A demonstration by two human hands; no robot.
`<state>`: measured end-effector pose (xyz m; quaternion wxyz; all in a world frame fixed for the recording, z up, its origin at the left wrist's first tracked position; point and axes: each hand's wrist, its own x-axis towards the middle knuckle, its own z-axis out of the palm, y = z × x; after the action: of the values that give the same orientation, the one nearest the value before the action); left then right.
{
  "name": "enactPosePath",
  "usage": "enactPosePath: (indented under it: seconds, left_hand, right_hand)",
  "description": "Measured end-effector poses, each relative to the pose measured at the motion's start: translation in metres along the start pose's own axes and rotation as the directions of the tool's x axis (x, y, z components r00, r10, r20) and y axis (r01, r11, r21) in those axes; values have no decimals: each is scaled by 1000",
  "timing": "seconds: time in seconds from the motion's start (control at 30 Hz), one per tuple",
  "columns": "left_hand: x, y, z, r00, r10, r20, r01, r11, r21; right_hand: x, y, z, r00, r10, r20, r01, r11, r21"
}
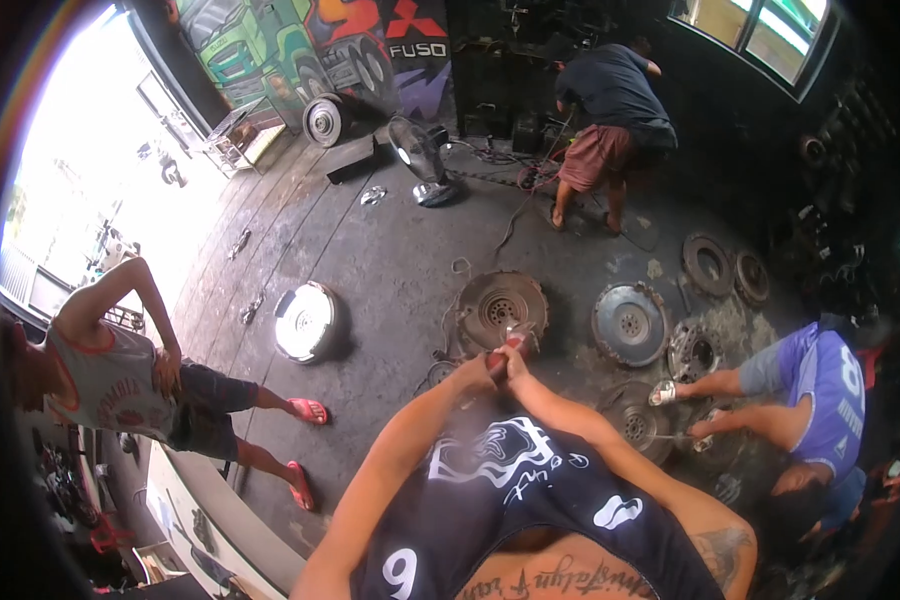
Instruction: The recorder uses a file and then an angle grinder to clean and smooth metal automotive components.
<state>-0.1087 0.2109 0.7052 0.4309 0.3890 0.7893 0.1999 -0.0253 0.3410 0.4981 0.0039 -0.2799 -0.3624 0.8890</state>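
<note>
Red shows on the handheld tool [496,362] that the left hand [478,374] and right hand [516,364] both close around. Just beyond the hands lies a rusty toothed disc [498,308]; a grey disc [630,324] lies to their right, a shiny disc [306,322] well to their left.

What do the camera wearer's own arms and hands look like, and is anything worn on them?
The left arm and right arm are bare, without sleeves; a tattoo marks the right upper arm. No gloves show on the left hand or right hand, though finer detail is too small to tell. The sleeveless top is dark with white graphics.
</note>
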Motion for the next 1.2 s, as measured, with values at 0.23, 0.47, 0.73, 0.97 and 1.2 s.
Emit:
enactPosePath:
  seconds: [0.23, 0.47, 0.73, 0.97, 1.2]
  left_hand:
    - [-6, 16, -13, 996, -78, -31, 76, 996, -38]
    - [8, 5, -5, 998, -64, -4, 64, 996, -59]
    - [50, -35, 31, 997, 68, 20, -66, 992, -105]
    - [53, -42, 35, 999, 34, 40, -28, 990, -141]
    - [46, -45, 40, 1000, -11, -9, 10, 996, -93]
  right_hand:
    - [-35, -52, 47, 982, 179, -60, -151, 936, 319]
    - [-70, -84, 69, 960, 256, -111, -223, 942, 250]
    - [-51, -66, 35, 957, 288, -37, -262, 913, 311]
    - [-48, -60, 32, 974, 172, -145, -136, 963, 232]
    - [-51, -65, 44, 939, 344, -16, -324, 897, 301]
